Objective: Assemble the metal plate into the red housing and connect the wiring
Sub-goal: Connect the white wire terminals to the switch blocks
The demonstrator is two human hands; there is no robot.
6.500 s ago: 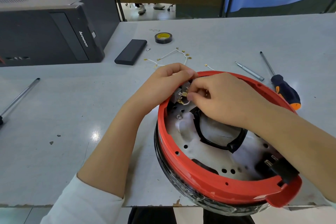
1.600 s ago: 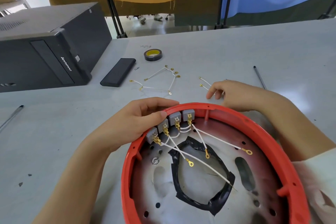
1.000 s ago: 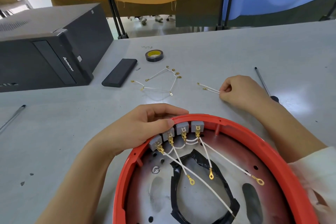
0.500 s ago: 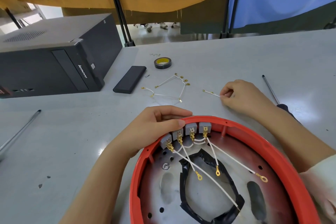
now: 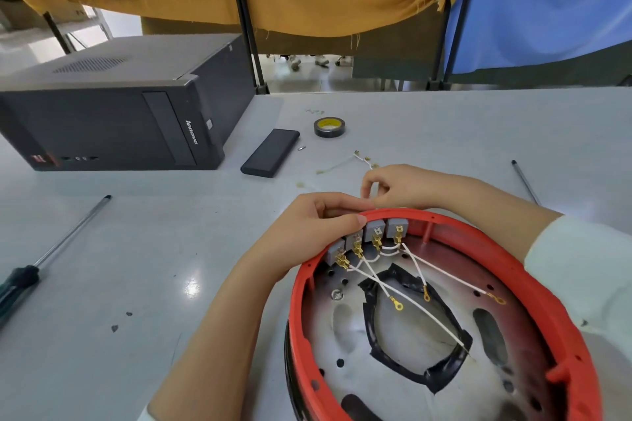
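Gripping the far rim of the red housing (image 5: 444,225) with the left hand (image 5: 318,225), metal plate (image 5: 403,383) sitting inside under white wires (image 5: 413,261) running from grey terminal blocks (image 5: 374,232), right hand (image 5: 400,186) curling just behind, pinching something too small to tell.

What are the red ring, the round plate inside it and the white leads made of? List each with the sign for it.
Red ring: looks like moulded plastic, matt, with cast-in posts and ribs.
Round plate: bare metal by its look, dull silver sheen, punched holes and slots.
White leads: probably insulated wire, white sleeves ending in shiny brass-coloured ring lugs.
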